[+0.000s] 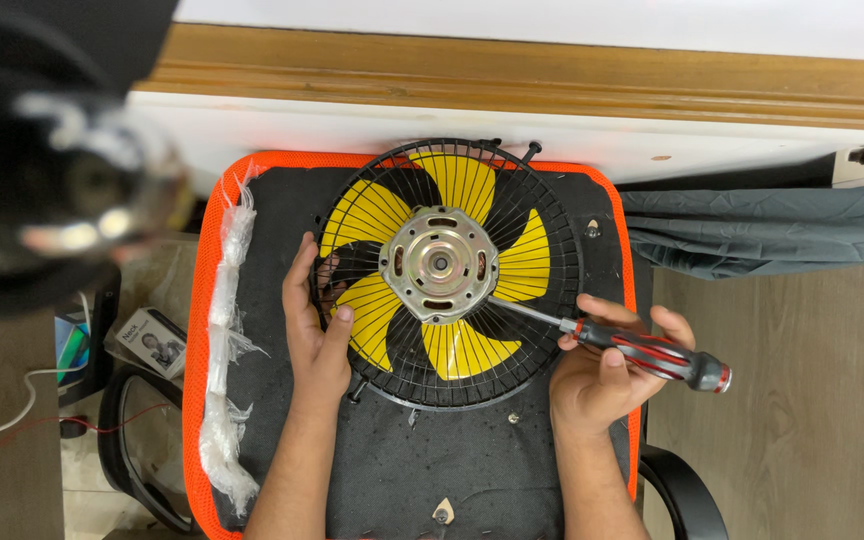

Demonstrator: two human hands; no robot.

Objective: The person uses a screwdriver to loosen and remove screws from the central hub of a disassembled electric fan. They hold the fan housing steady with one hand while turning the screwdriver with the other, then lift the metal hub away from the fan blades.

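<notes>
A round black wire fan guard (552, 222) with yellow blades (460, 182) and a metal motor housing (439, 263) lies flat on a black chair seat with an orange rim (195, 330). My left hand (314, 330) grips the guard's left edge, thumb on the wires over a blade. My right hand (602, 372) holds a red-and-black-handled screwdriver (652, 352). Its shaft points up-left, and the tip touches the lower right edge of the motor housing.
A crumpled clear plastic wrap (224, 340) lies along the seat's left side. Small screws (592, 229) rest on the seat at right. A grey cloth (762, 230) lies to the right, a white wall and wooden ledge (512, 75) behind. Cables and a card (157, 342) sit on the floor at left.
</notes>
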